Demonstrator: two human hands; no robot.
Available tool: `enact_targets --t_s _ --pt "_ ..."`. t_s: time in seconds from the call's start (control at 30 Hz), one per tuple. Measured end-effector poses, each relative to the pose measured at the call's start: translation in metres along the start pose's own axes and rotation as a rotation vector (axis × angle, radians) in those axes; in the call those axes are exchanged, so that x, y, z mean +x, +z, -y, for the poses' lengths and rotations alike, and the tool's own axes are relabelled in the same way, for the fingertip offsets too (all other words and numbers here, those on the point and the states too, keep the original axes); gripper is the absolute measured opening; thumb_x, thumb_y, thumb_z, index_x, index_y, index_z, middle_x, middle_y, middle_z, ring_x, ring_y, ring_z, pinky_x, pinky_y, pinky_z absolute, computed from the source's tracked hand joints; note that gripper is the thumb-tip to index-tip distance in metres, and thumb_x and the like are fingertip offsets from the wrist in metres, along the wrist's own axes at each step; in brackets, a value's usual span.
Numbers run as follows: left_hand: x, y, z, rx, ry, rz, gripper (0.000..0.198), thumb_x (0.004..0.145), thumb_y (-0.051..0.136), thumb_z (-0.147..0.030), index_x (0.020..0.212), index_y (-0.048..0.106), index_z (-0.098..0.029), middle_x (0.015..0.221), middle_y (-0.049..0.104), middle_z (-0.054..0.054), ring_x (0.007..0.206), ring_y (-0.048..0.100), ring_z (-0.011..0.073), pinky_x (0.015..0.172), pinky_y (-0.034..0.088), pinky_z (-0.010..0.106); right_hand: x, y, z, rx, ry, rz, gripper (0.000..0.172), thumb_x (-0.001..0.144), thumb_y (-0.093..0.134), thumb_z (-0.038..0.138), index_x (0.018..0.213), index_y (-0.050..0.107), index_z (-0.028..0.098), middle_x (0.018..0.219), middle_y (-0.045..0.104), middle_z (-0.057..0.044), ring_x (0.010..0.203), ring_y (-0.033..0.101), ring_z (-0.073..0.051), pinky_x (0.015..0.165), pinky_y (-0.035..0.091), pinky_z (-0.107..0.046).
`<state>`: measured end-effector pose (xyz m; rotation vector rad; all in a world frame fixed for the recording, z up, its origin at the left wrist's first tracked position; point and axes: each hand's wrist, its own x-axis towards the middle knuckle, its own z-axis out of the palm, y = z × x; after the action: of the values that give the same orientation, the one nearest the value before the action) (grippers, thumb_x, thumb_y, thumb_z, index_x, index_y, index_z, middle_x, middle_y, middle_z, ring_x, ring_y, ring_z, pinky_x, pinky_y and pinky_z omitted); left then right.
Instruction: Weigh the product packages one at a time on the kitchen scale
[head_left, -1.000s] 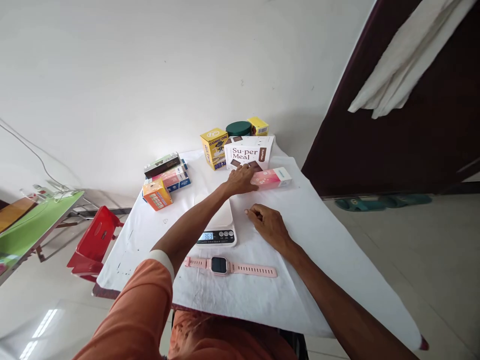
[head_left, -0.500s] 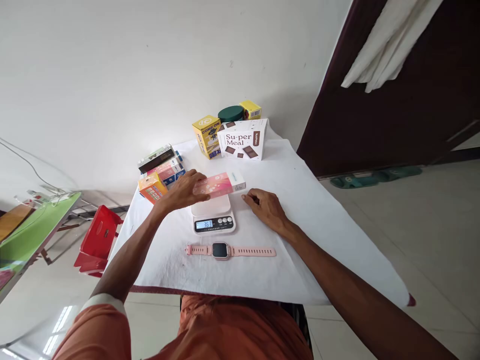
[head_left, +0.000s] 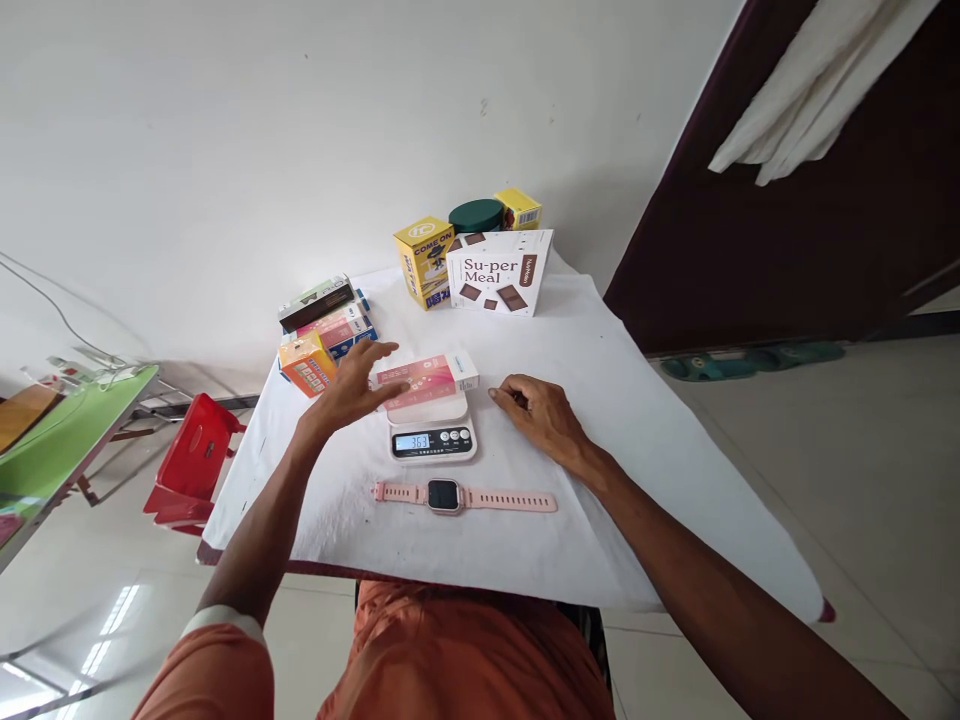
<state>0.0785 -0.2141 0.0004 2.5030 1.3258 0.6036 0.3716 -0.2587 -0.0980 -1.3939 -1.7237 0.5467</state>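
A pink and white box (head_left: 427, 382) lies flat on the pan of a white kitchen scale (head_left: 394, 445), whose lit display reads 363. At the box's left end is my left hand (head_left: 351, 385), thumb and fingers spread apart and holding nothing; whether a fingertip still touches the box I cannot tell. My right hand (head_left: 544, 415) rests on the cloth to the right of the scale, its fingers curled in with nothing seen in them. In front of the scale a smartwatch (head_left: 443, 496) with a pink strap lies stretched out.
Left of the scale are an orange box (head_left: 306, 365), another pink box (head_left: 334, 325) and a dark box (head_left: 315, 303). At the back stand a yellow box (head_left: 426, 260), a green-lidded jar (head_left: 476, 214) and a white Su-per Meal box (head_left: 499, 275). A red chair (head_left: 191, 460) stands left.
My left hand has let go of the pink and white box and drawn slightly left. The box has gone from tilted to flat on the scale. The right hand stays curled.
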Motion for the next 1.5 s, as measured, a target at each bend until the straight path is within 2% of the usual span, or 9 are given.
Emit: enact_targets --t_s 0.17,0.5,0.63,0.87,0.97,1.07,1.17,1.27,1.5 --pt "-0.003 0.003 -0.008 -0.129 -0.044 -0.384 0.034 0.096 0.064 -0.044 0.125 0.063 -0.026 0.119 0.068 0.007 0.110 0.067 0.0211 0.100 0.054 0.040 -0.003 0.000 0.005 0.040 0.030 0.031 0.037 0.092 0.053 0.049 0.066 0.050 0.023 0.061 0.052 0.001 0.059 0.046 -0.015 0.060 0.038 -0.029" --pt "-0.026 0.040 0.006 -0.076 -0.179 -0.660 0.026 0.102 0.054 -0.043 0.115 0.063 -0.023 0.112 0.069 0.008 0.104 0.066 0.0211 0.096 0.054 0.040 -0.003 0.003 0.006 0.043 0.047 0.035 0.042 0.092 0.052 0.052 0.063 0.044 0.023 0.059 0.047 0.002 0.057 0.043 -0.014 0.057 0.035 -0.028" --pt "-0.028 0.045 0.004 -0.036 -0.145 -0.588 0.030 0.101 0.056 -0.045 0.121 0.061 -0.023 0.118 0.067 0.010 0.111 0.064 0.0228 0.100 0.052 0.042 -0.003 0.002 0.006 0.041 0.050 0.038 0.042 0.093 0.052 0.055 0.065 0.048 0.023 0.059 0.049 0.002 0.058 0.044 -0.014 0.057 0.036 -0.029" --pt "-0.006 0.039 -0.018 0.176 -0.001 -0.141 0.058 0.090 0.071 -0.052 0.138 0.055 -0.023 0.133 0.061 0.013 0.125 0.056 0.0303 0.108 0.041 0.049 -0.003 0.002 0.003 0.035 0.040 0.045 0.040 0.092 0.052 0.052 0.065 0.051 0.023 0.061 0.053 0.001 0.059 0.047 -0.015 0.058 0.037 -0.029" --pt "0.006 0.035 -0.021 0.225 0.002 0.044 0.050 0.091 0.072 -0.047 0.132 0.059 -0.022 0.123 0.065 0.011 0.119 0.059 0.0304 0.105 0.042 0.049 -0.003 0.003 0.002 0.033 0.033 0.050 0.039 0.093 0.052 0.051 0.066 0.051 0.023 0.062 0.055 0.000 0.059 0.049 -0.016 0.058 0.038 -0.029" --pt "0.015 0.032 -0.017 0.227 -0.014 0.133 0.045 0.090 0.072 -0.044 0.128 0.061 -0.023 0.120 0.065 0.010 0.115 0.062 0.0299 0.099 0.047 0.047 -0.002 0.003 0.001 0.026 0.019 0.055 0.038 0.094 0.052 0.050 0.067 0.051 0.023 0.062 0.056 0.000 0.060 0.051 -0.017 0.058 0.039 -0.029" --pt "0.020 0.025 -0.012 0.186 0.012 0.171 0.046 0.087 0.076 -0.041 0.126 0.062 -0.022 0.119 0.065 0.010 0.108 0.065 0.0274 0.094 0.051 0.043 -0.002 0.002 0.001 0.023 0.018 0.058 0.039 0.095 0.051 0.051 0.067 0.052 0.023 0.062 0.056 0.000 0.060 0.051 -0.017 0.058 0.039 -0.029" --pt "0.024 0.007 -0.006 0.144 0.045 0.117 0.042 0.089 0.073 -0.039 0.126 0.062 -0.021 0.117 0.065 0.009 0.102 0.066 0.0239 0.091 0.053 0.039 -0.002 0.002 0.002 0.037 0.021 0.062 0.039 0.095 0.050 0.050 0.067 0.051 0.023 0.063 0.055 0.000 0.059 0.050 -0.016 0.058 0.039 -0.029" --pt "0.063 -0.076 0.027 0.306 -0.021 -0.105 0.042 0.087 0.071 -0.038 0.125 0.064 -0.020 0.116 0.062 0.009 0.100 0.062 0.0249 0.094 0.050 0.040 -0.003 0.002 0.002 0.050 0.006 0.044 0.041 0.095 0.051 0.050 0.064 0.044 0.024 0.061 0.052 0.001 0.059 0.048 -0.016 0.058 0.039 -0.030"
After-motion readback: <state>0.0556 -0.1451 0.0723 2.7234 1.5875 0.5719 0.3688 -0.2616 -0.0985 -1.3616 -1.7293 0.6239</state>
